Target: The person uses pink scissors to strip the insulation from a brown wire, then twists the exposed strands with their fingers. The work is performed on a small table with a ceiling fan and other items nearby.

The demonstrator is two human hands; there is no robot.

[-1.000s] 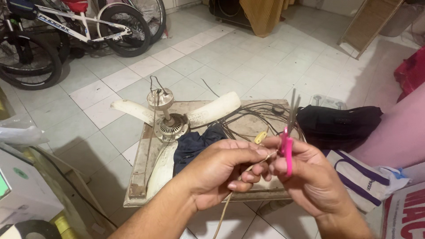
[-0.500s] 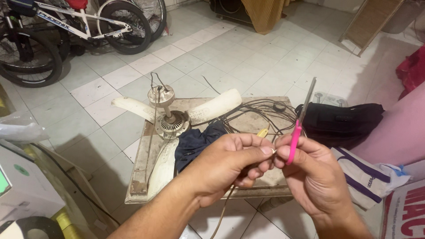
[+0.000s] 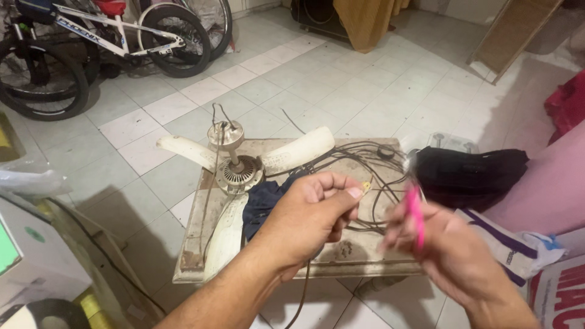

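My left hand (image 3: pixel 308 222) pinches the end of a thin brown wire (image 3: pixel 303 292) with a small yellow tip (image 3: pixel 366 184); the wire hangs down below the hand. My right hand (image 3: pixel 454 253) grips pink-handled scissors (image 3: pixel 415 213) and is blurred by motion, a little apart from the left hand. Below both hands lies a low, dirty wooden table (image 3: pixel 365 250). On it rests a cream ceiling fan (image 3: pixel 234 173) with three blades, a dark blue cloth (image 3: pixel 263 201) and a tangle of black cables (image 3: pixel 372 167).
Bicycles (image 3: pixel 91 42) stand at the far left on the white tiled floor. A black bag (image 3: pixel 469 176) lies right of the table, beside a pink cloth (image 3: pixel 548 189) and printed sacks (image 3: pixel 530 256). A white appliance (image 3: pixel 30 256) is near left.
My right hand with the scissors has pulled away from my left hand, down and to the right. The left hand keeps hold of the wire's end.
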